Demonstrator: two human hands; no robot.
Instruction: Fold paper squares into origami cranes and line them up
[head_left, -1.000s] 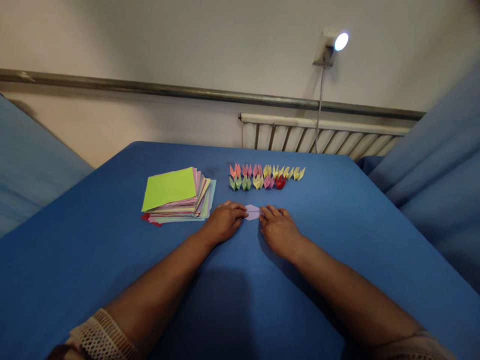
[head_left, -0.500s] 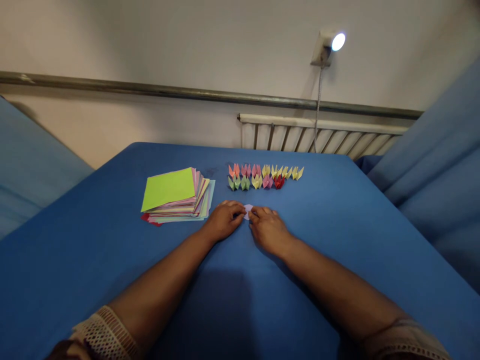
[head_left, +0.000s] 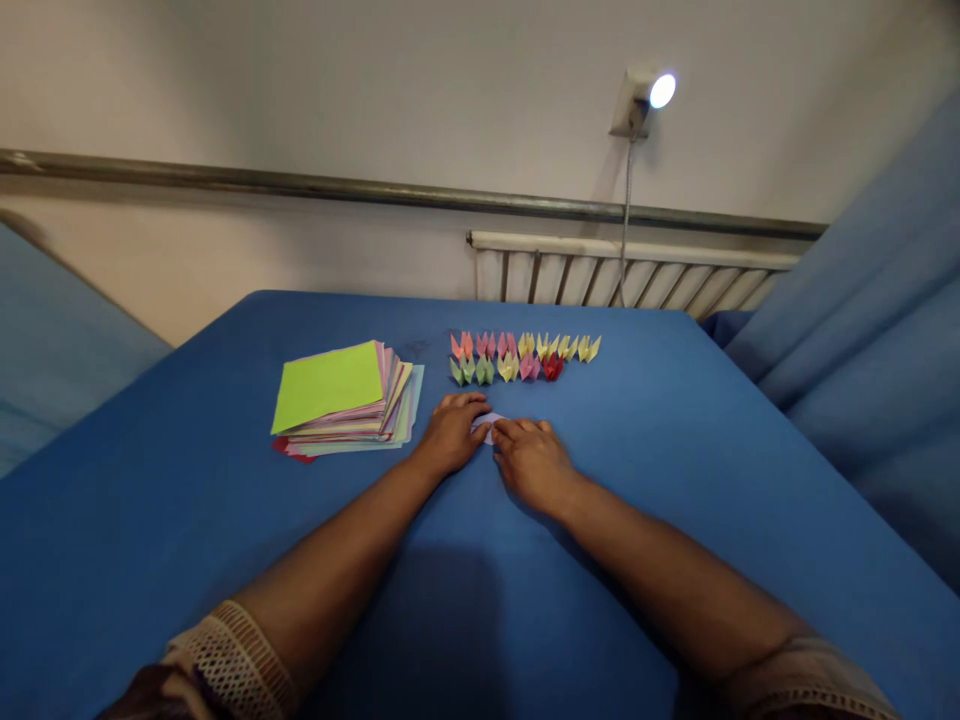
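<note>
A small folded piece of pale lilac paper [head_left: 489, 427] lies on the blue table between my hands, partly covered by fingers. My left hand [head_left: 453, 432] has its fingers curled over the paper's left side, the thumb pressing on it. From the right, my right hand [head_left: 534, 460] holds the other side down with bent fingertips. Just beyond stand two rows of folded paper cranes; a red crane [head_left: 553, 367] ends the front row, and a green crane [head_left: 463, 370] begins it.
Left of my hands sits a stack of coloured paper sheets [head_left: 330, 388], lime green on top. The blue table [head_left: 675, 560] reaches toward a wall with a metal rail [head_left: 360, 188] and a radiator [head_left: 555, 243]. Blue curtains [head_left: 885, 270] hang at both sides.
The lilac paper looks wider and flatter between my fingers, and its left part now lies under my left thumb. The whole view has shifted slightly.
</note>
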